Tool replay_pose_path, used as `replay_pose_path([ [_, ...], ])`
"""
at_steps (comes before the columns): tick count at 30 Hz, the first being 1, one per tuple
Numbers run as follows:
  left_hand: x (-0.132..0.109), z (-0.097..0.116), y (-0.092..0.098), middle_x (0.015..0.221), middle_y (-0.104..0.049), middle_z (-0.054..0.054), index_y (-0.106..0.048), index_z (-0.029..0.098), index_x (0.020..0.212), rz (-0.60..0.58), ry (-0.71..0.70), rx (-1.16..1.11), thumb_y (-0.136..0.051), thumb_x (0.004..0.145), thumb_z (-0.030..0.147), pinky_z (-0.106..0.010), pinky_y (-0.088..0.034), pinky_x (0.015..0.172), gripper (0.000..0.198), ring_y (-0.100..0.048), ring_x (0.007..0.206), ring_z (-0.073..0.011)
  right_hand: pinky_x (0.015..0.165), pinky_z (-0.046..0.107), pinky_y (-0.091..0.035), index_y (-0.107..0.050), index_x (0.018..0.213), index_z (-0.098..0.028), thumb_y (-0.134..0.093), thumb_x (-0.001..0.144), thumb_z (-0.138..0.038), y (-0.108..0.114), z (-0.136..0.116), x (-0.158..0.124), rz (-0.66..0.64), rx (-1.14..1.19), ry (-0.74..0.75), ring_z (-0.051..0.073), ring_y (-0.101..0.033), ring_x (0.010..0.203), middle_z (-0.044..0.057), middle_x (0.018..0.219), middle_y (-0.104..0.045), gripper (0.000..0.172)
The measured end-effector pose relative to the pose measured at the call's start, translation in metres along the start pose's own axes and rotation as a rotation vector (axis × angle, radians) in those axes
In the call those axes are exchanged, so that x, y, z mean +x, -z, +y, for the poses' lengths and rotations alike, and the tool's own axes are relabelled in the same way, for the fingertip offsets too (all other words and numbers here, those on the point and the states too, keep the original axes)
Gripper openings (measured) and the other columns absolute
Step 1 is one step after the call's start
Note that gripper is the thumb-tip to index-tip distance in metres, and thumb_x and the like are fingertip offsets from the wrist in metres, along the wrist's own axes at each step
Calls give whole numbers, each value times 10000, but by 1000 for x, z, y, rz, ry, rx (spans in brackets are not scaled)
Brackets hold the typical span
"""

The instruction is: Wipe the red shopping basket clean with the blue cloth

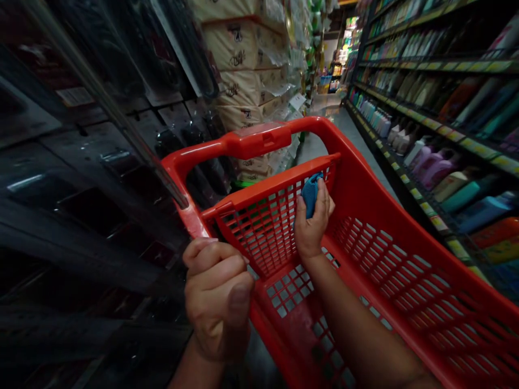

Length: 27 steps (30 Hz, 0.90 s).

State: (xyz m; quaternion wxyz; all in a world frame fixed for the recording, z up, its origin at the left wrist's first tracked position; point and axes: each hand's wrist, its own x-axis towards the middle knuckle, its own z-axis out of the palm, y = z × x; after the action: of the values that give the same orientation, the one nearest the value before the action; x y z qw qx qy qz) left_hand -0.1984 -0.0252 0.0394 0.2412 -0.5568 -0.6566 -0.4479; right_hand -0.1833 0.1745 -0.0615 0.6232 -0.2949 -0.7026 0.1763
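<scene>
A red plastic shopping cart (365,178) stands tilted across the view, with its handle at the far end. My left hand (219,292) is closed in a fist around the cart's left side rim, just below the handle corner. Inside the basket, my right hand (314,224) holds a blue cloth (310,195). The cloth is bunched under the fingers and pressed against the red grid panel (263,227) near its upper right corner. My right forearm reaches over the basket floor and hides part of it.
A metal pole (133,135) rises from the cart's left corner. Packaged goods (68,178) hang close on the left, with stacked tan packs (237,48) beyond the handle. Shelves of bottles (433,162) line the right side. The aisle floor (320,140) runs between them.
</scene>
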Motion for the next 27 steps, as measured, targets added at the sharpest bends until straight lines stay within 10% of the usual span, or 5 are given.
replay_pose_path([
  [14,-5,7,0,547,-556,1,-495,223,583,-42,12,32,-278,1018,284,-490,-286,867,490,-529,700,-183,1108,508,-443,-436,1468,-110,-407,1008,-261,12,6,9,49,0,-192,275,-476,1320,208,1349,-475,485],
  [19,-9,4,-1,588,-588,0,-537,229,621,-18,-28,39,-318,992,254,-497,-306,886,432,-549,723,-186,1055,389,-507,-520,1424,-285,-494,938,-162,18,-51,-59,-323,82,279,228,-532,1211,100,1366,-474,502],
  [22,-10,2,0,603,-603,-3,-554,232,631,-21,-44,59,-322,984,244,-502,-318,886,422,-551,717,-185,1014,351,-527,-589,1329,-315,-509,903,-113,21,-34,-65,-314,75,422,192,-566,1110,58,1270,-515,478],
  [27,-14,2,0,610,-602,-4,-550,235,619,9,-16,51,-365,959,235,-515,-329,899,387,-552,691,-191,1097,473,-464,-474,1383,-176,-398,913,-97,19,28,-34,-50,-98,-106,242,-485,1280,155,1326,-455,482],
])
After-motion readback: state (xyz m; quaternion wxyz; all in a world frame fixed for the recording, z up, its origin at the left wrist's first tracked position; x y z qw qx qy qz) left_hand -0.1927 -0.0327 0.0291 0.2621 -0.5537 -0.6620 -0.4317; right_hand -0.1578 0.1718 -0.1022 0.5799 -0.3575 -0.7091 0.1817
